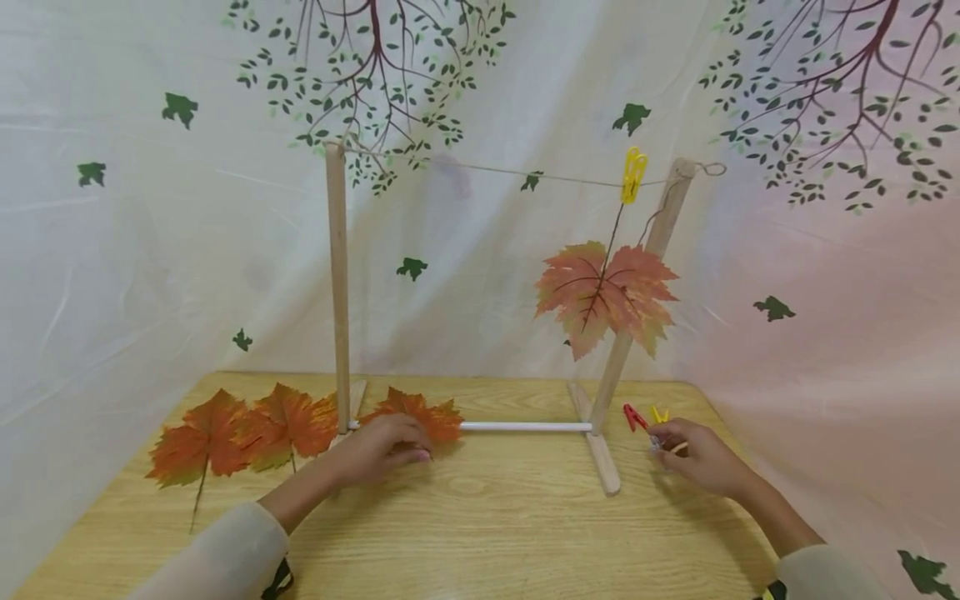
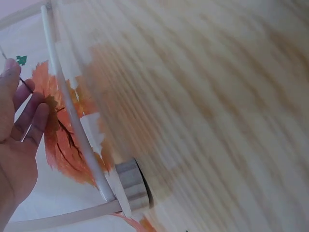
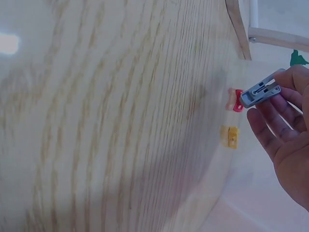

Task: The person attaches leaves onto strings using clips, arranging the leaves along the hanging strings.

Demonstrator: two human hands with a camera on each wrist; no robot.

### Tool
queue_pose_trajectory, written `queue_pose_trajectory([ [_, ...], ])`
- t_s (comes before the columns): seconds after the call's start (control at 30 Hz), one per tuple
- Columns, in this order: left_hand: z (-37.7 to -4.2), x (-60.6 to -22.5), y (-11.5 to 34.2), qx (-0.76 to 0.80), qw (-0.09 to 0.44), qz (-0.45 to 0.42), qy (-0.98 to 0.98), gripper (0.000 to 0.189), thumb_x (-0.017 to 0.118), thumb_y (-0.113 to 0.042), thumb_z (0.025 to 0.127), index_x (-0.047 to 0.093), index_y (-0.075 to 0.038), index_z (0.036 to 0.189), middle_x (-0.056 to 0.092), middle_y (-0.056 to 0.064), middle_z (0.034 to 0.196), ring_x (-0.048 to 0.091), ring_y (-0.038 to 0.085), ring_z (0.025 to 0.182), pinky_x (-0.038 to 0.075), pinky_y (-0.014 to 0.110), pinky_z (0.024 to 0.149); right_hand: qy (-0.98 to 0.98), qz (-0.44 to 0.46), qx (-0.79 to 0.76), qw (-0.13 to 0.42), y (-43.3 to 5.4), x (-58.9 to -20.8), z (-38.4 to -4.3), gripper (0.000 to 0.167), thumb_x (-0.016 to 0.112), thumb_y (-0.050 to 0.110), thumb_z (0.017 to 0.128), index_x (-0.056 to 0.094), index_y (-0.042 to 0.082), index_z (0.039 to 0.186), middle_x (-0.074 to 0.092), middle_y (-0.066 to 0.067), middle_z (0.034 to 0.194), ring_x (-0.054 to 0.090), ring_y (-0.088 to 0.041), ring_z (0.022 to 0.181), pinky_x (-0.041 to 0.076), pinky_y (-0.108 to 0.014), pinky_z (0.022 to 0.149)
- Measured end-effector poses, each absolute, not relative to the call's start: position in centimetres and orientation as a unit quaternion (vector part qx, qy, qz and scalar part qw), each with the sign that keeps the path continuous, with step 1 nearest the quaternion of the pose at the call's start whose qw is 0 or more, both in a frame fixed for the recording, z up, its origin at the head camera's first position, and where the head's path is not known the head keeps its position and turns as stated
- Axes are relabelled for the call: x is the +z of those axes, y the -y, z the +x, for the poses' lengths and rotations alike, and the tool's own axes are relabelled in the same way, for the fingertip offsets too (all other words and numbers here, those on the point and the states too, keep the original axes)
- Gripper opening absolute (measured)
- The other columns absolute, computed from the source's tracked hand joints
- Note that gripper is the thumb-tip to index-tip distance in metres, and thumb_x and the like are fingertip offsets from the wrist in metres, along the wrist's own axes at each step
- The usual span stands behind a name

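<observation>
My left hand pinches the dark stem of an orange artificial maple leaf, which hangs by the white crossbar of a wooden stand. In the left wrist view, the stem runs up between thumb and fingers, and the leaf lies partly behind the bar. On the right, my right hand holds a grey clothespin between thumb and fingers. Just beyond it, a red clothespin and a yellow clothespin lie on the table.
A string spans the stand's left post and right post. From it, a yellow clothespin suspends another leaf. Two more leaves lie at the table's left. A printed cloth stands behind.
</observation>
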State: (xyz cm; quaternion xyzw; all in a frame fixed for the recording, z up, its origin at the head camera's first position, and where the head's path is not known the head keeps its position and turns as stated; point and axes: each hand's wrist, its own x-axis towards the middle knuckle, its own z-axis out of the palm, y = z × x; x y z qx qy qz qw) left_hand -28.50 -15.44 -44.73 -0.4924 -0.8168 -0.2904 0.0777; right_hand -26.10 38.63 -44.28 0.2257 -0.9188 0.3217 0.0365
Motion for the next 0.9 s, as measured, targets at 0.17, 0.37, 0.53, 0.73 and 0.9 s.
queue_pose_trajectory([
  [0.17,-28.6,-44.1,14.9,-0.36,0.082,-0.462,0.806,0.012,0.067,-0.017,0.1,0.077,-0.018,0.108,0.075,-0.001,0.102,0.066,0.008,0.091,0.057,0.03,0.077,0.917,0.251,0.306,0.046,-37.8,-44.0,-26.0,0.031,0.07,0.002,0.096,0.064,-0.01,0.124,0.066,-0.007,0.104,0.066,-0.012,0.089,0.058,-0.028,0.071],
  [0.37,-29.1,-43.5,14.4,-0.402,0.11,-0.434,0.799,0.012,0.069,-0.011,0.098,0.078,-0.015,0.105,0.076,0.002,0.099,0.062,0.008,0.08,0.055,0.03,0.068,0.914,0.27,0.296,0.06,-36.8,-43.2,-25.6,0.028,0.069,0.003,0.097,0.066,-0.007,0.123,0.066,-0.003,0.102,0.066,-0.013,0.09,0.059,-0.03,0.073],
  [0.53,-29.2,-42.8,14.3,-0.434,0.116,-0.403,0.797,0.013,0.07,-0.008,0.097,0.078,-0.011,0.106,0.076,0.004,0.097,0.062,0.008,0.079,0.055,0.028,0.066,0.913,0.279,0.289,0.072,-35.9,-42.8,-25.8,0.024,0.069,0.004,0.097,0.068,-0.003,0.12,0.065,-0.001,0.1,0.065,-0.013,0.089,0.059,-0.03,0.074],
  [0.73,-29.5,-41.5,14.0,-0.451,0.114,-0.377,0.801,0.012,0.068,-0.009,0.099,0.078,-0.011,0.105,0.075,0.0,0.098,0.069,0.016,0.081,0.058,0.028,0.07,0.906,0.296,0.29,0.086,-34.4,-42.7,-26.1,0.025,0.07,0.0,0.095,0.068,-0.003,0.119,0.066,0.001,0.1,0.065,-0.01,0.089,0.059,-0.031,0.074],
  [0.9,-29.8,-40.4,13.7,-0.461,0.123,-0.364,0.8,0.014,0.066,-0.011,0.1,0.078,-0.008,0.108,0.076,0.005,0.102,0.071,0.015,0.084,0.06,0.033,0.075,0.902,0.311,0.288,0.076,-32.9,-42.2,-26.3,0.028,0.068,0.004,0.098,0.066,-0.005,0.125,0.067,-0.003,0.103,0.066,-0.013,0.092,0.059,-0.034,0.078],
])
